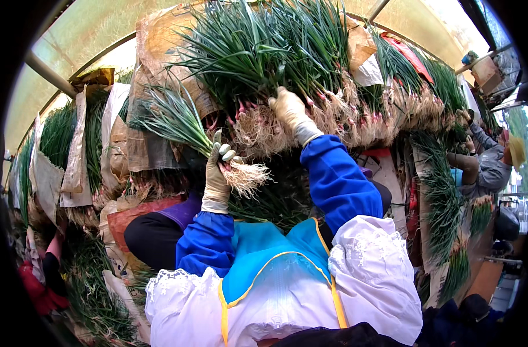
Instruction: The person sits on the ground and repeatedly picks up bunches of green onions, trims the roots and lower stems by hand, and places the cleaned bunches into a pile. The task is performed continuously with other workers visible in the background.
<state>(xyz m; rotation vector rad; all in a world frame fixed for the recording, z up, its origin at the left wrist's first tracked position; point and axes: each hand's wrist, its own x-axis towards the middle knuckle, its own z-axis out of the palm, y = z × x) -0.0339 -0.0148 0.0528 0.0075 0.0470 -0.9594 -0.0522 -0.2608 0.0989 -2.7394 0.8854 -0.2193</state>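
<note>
My left hand (216, 176), in a cream glove, is closed round a small bunch of spring onions (184, 124). Their green leaves point up and left, and pale stringy roots hang out to the right of my fingers. Ahead lies a big heap of spring onions (246, 58), leaves away from me, with pinkish bulbs and tangled roots (261, 134) toward me. My right hand (289, 111), gloved too, reaches into this heap with its fingers pinched on spring onions near the bulbs; the fingertips are partly hidden among the leaves.
Brown and white sacking (154, 92) hangs beside the heap. More spring onions (400, 72) continue along the row to the right, others (58, 136) to the left. Loose greens (96, 289) lie lower left. A co-worker (485, 165) sits at right; another person's red sleeve (38, 289) shows at left.
</note>
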